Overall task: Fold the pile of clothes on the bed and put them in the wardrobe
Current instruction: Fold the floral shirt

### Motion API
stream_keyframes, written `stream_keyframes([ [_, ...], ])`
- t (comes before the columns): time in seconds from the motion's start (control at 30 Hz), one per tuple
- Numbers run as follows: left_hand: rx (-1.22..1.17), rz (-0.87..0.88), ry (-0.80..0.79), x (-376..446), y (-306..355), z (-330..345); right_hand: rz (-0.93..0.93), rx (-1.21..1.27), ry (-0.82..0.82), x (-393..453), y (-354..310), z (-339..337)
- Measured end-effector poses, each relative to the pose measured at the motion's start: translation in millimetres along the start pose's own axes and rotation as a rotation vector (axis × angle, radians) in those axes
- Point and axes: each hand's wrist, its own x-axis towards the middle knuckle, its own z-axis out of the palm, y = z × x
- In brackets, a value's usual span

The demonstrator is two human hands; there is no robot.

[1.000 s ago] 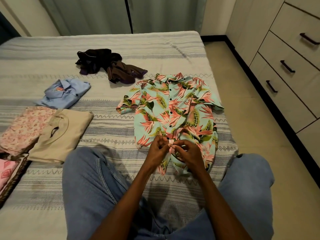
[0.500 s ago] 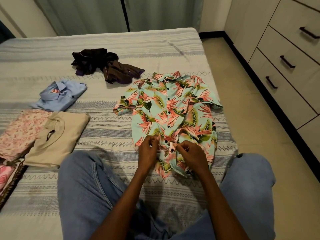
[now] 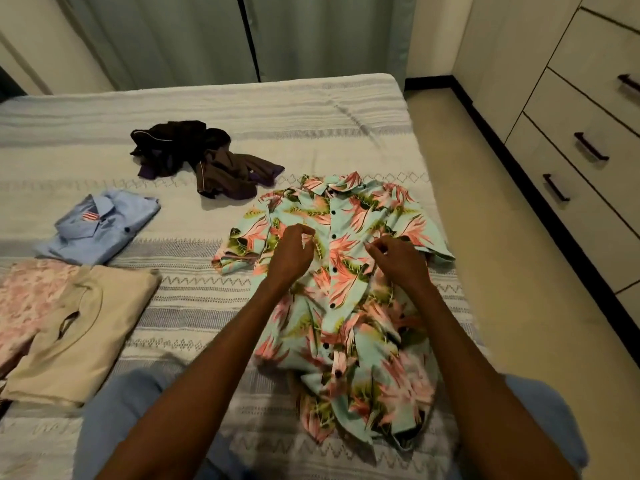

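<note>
Floral shirt point(image 3: 346, 306) lies buttoned and face up on the striped bed point(image 3: 277, 109), nearest the person. Left hand point(image 3: 289, 252) and right hand point(image 3: 398, 263) rest on its chest, fingers curled, pinching the fabric. Beyond lie a beige folded top point(image 3: 76, 334), a blue folded shirt point(image 3: 104, 230) and dark unfolded clothes point(image 3: 204, 157).
</note>
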Motion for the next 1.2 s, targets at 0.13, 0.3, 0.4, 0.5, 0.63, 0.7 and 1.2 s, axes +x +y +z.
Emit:
stream_keyframes([
  [0.13, 0.084, -0.116, 0.017, 79, -18, 0, -0.056, -0.125, -0.064, 88, 7, -5],
  [0.3, 0.198, -0.161, -0.001, 166, -64, 12, -0.112, -0.302, -0.011, 185, 19, 9],
  [0.4, 0.316, -0.229, -0.086, 190, -91, 22, -0.033, -0.422, -0.037, 226, 38, 32],
  [0.5, 0.403, -0.136, 0.028, 187, -116, 44, 0.026, -0.530, -0.010, 237, 65, 67],
  [0.63, 0.420, -0.134, 0.229, 189, -126, 63, -0.016, -0.587, 0.255, 240, 77, 89],
  [0.7, 0.410, -0.225, 0.308, 193, -122, 62, -0.051, -0.590, 0.336, 241, 80, 89],
  [1.2, 0.417, -0.182, -0.094, 185, -63, -66, 0.145, -0.357, -0.031, 190, 16, -10],
])
